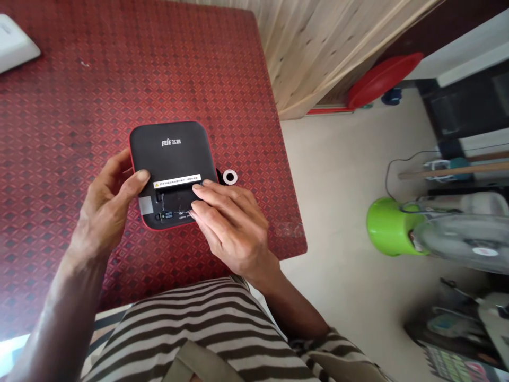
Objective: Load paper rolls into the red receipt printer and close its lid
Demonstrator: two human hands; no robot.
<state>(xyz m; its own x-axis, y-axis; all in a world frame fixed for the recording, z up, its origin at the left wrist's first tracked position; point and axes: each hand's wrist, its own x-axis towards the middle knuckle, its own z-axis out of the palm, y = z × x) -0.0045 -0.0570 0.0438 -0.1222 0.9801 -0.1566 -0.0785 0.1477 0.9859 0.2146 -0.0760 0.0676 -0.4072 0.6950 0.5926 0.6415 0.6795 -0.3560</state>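
A small black box with a red lower edge [170,154] lies on the red patterned table [119,69]. It bears a white logo and a white warning strip. My left hand [107,207] grips its left side, thumb pressed on the top. My right hand [230,223] lies over its near right corner, fingers held together with the tips pressing on the recessed part of the box. A small white ring [229,176] sits on the table just right of the box.
A white object [14,45] lies at the table's far left corner. To the right of the table, the floor holds a green fan base [387,225], a red basin [382,77] against the wooden wall, cables and clutter. My striped shirt [207,329] fills the bottom.
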